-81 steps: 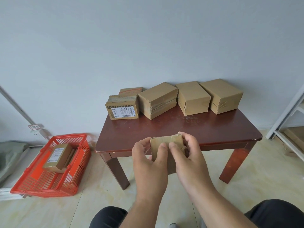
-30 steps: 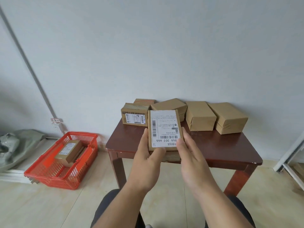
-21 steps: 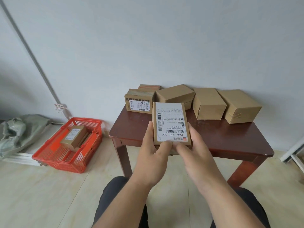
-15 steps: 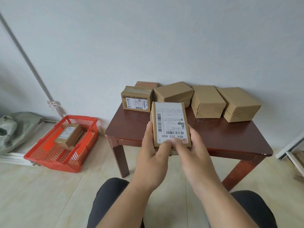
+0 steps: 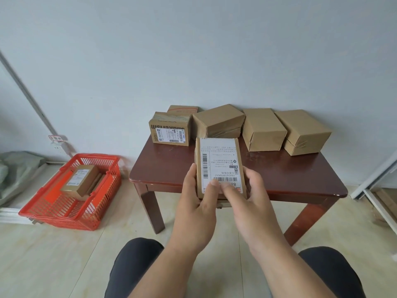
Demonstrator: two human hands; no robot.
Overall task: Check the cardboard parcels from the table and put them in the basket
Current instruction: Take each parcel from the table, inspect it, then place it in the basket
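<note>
A flat cardboard parcel [image 5: 219, 160] with a white barcode label facing me is held over the front edge of the dark wooden table [image 5: 290, 175]. My left hand [image 5: 197, 198] grips its left side, thumb on the label. My right hand [image 5: 247, 198] grips its right side, thumb on the label's lower edge. Several more parcels stand along the table's back: a labelled one [image 5: 170, 131], a small one behind it [image 5: 182, 109], and three plain ones [image 5: 218, 121] [image 5: 263, 129] [image 5: 303, 131]. The red basket [image 5: 53, 207] sits on the floor to the left with a labelled parcel [image 5: 79, 181] inside.
A grey wall stands behind the table. A white metal rack [image 5: 373, 181] is at the right edge. A grey-green bag [image 5: 15, 168] lies left of the basket. My dark-trousered knees [image 5: 133, 261] are at the bottom, over a pale tiled floor.
The parcel has been turned from edge-on to label up. In the last second both thumbs have slid onto the label's lower part and the parcel stays in front of me.
</note>
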